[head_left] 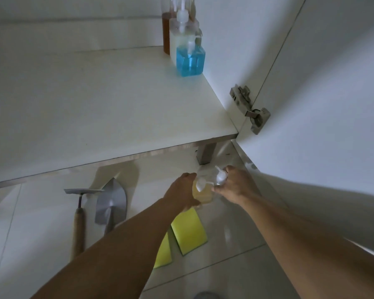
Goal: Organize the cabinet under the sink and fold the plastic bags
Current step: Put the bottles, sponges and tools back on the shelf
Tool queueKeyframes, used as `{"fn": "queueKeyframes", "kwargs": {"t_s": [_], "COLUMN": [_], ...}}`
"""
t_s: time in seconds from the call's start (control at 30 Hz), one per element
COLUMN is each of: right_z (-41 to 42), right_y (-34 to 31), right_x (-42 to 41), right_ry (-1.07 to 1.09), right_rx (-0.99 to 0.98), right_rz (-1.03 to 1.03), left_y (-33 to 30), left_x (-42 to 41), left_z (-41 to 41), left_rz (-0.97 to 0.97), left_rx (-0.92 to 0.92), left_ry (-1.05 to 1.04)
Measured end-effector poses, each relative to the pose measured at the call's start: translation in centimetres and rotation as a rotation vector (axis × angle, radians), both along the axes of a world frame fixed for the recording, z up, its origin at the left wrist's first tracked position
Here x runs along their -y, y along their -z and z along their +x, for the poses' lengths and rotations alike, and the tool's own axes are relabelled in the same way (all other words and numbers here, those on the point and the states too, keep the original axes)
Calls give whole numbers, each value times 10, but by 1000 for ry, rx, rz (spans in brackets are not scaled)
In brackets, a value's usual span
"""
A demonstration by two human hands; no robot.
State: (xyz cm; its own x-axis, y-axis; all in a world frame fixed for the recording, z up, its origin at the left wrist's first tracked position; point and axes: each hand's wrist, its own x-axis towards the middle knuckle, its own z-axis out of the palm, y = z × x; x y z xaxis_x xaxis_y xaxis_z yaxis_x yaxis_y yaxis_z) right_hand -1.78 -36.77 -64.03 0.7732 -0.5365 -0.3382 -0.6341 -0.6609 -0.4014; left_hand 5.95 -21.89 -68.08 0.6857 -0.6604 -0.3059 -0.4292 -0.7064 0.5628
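My left hand (181, 189) grips a pump bottle of pale yellow liquid (203, 196) low over the floor, just in front of the cabinet. Beside it my right hand (235, 186) holds a second, clear pump bottle by its white pump head (220, 176); its body is mostly hidden. Along the right wall of the white cabinet floor (95, 104) stands a row of pump bottles: a blue one (190, 61) in front, a white one (177, 39) behind it, an amber one (166, 33) at the back.
On the tiled floor lie two yellow-green sponges (188, 231), a metal trowel (111, 206) and a wooden-handled scraper (79, 214). The open cabinet door (322, 104) with its hinge (249, 108) stands at the right. A metal cabinet leg (206, 154) is near my hands.
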Motion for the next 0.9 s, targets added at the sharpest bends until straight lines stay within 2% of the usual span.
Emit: {"fn": "queueKeyframes", "kwargs": {"t_s": [0.2, 0.4, 0.73, 0.9], "right_z": [-3, -12, -10, 12], "right_y": [-1, -39, -172, -239], "right_x": [1, -6, -25, -35], "right_ry": [56, -9, -139, -195], "right_rx": [37, 49, -7, 56], "right_rz": [-11, -63, -73, -84], "left_y": [1, -35, -151, -213], "left_x": [-3, -27, -60, -64], "left_z": [4, 3, 9, 25], "left_rz": [-34, -34, -74, -128], "left_rx": [17, -2, -38, 66], "left_ry": [-26, -11, 22, -15]}}
